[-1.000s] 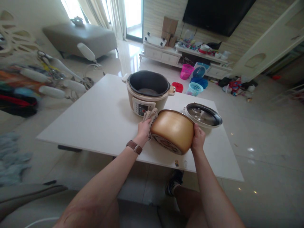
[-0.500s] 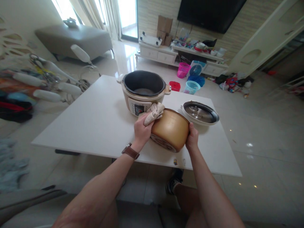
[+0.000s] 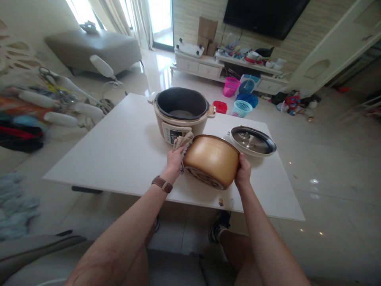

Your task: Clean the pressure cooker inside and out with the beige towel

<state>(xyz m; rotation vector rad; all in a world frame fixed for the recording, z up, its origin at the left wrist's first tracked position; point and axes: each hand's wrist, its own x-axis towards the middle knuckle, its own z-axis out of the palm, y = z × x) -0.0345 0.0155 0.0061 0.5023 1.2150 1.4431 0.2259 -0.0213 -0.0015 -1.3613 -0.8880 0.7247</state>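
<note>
A gold inner pot [image 3: 212, 159] is tilted above the near side of the white table [image 3: 119, 147], its underside partly facing me. My right hand [image 3: 243, 171] is closed on the pot's right side, thumb near the rim. Closed around a crumpled beige cloth [image 3: 183, 142], my left hand [image 3: 175, 159] is at the pot's left side. Behind the pot stands the pressure cooker body [image 3: 181, 115], uncovered, with a dark interior; the cloth overlaps part of its control panel. To the right, the cooker's lid [image 3: 253, 141] lies with its inner side up.
Two small stickers or bits [image 3: 220, 202] lie at the table's front edge. Beyond the table are a light-blue basket [image 3: 241, 108], a pink basket [image 3: 231, 86] and a red container [image 3: 220, 107]. A lamp with several white shades [image 3: 101, 66] stands at the left.
My left hand and the cloth have moved down and left along the pot's side, from near its rim. The pot has shifted slightly; my right hand keeps its hold.
</note>
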